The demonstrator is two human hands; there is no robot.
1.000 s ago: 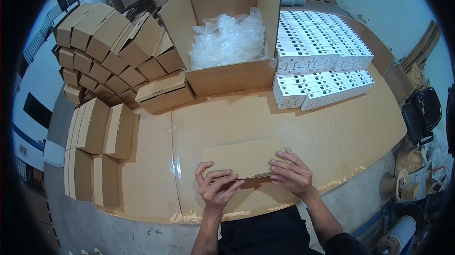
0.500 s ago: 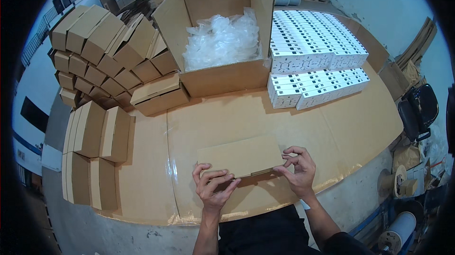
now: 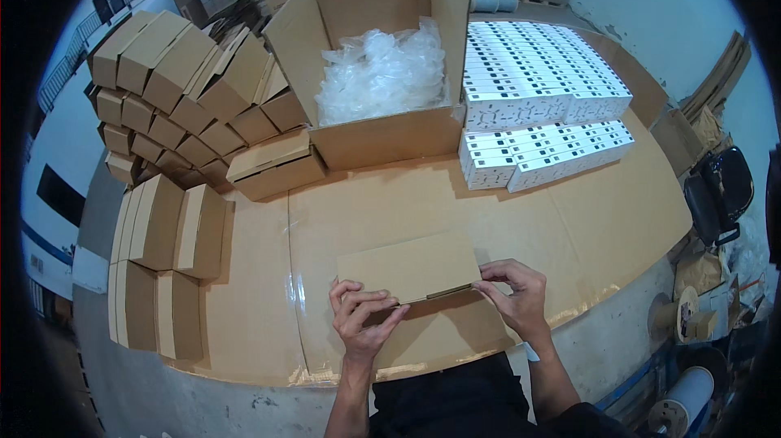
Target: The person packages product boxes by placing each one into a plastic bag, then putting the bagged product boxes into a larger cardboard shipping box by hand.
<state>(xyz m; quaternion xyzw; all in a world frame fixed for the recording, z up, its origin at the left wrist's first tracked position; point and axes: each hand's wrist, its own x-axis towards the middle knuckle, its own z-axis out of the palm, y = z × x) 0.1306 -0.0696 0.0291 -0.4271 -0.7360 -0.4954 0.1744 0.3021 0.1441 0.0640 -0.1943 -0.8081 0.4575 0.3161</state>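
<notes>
A long brown cardboard box point(image 3: 411, 263) lies in front of me near the table's front edge, its broad face up. My left hand point(image 3: 359, 313) grips its near left corner, thumb at the front edge and fingers curled along the side. At the near right corner, my right hand point(image 3: 514, 296) pinches the edge between thumb and fingers. Along the front edge, toward the right, a narrow dark gap shows beside a flap. What lies inside the box is hidden.
An open carton point(image 3: 386, 141) holding clear plastic bags point(image 3: 382, 72) stands at the back. Stacked white boxes point(image 3: 545, 104) sit right of it. Brown boxes point(image 3: 171, 64) are piled at the back left, with several more point(image 3: 199, 230) upright at the left edge. A black chair point(image 3: 720, 194) is beyond the right side.
The right hand has shifted slightly down and its fingers have closed in on the box's corner. The front edge has tilted a little, and its gap shows more.
</notes>
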